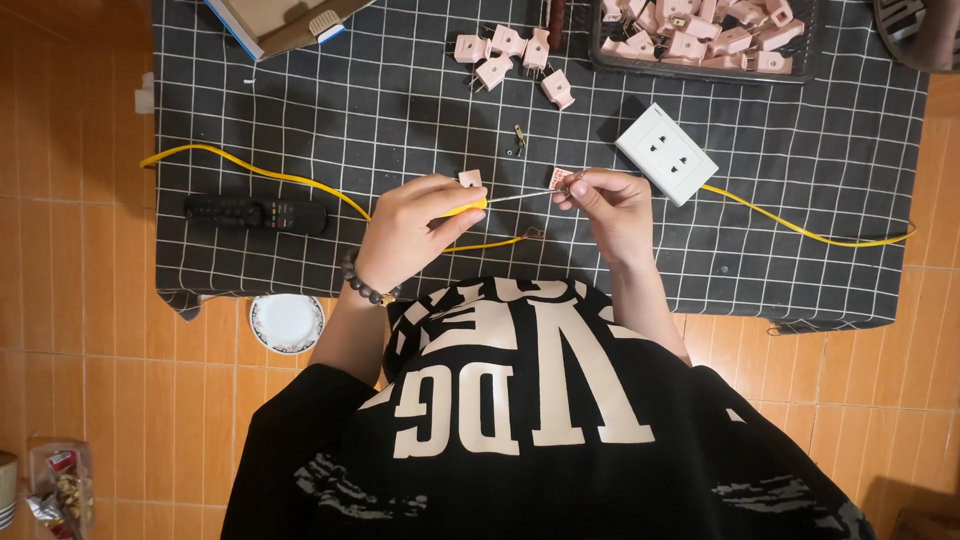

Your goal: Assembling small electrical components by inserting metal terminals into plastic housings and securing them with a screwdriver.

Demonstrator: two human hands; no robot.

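My left hand (410, 228) grips a yellow-handled screwdriver (500, 200) whose metal shaft points right. Its tip meets a small pink plug part (563, 178) pinched in the fingers of my right hand (612, 205). Another small pink piece (470, 178) lies on the cloth just above my left hand. A yellow cable (250, 172) runs across the black grid-patterned cloth (400, 110) from the left, under my hands, and its other stretch reaches a white wall socket plate (666, 153) at the right.
Several pink plugs (510, 55) lie loose at the top, more fill a black tray (700, 35). A black remote (255, 213) lies at left, a small saucer (286, 322) on the tiled floor, a cardboard box (275, 20) top left, small screws (519, 138) mid-cloth.
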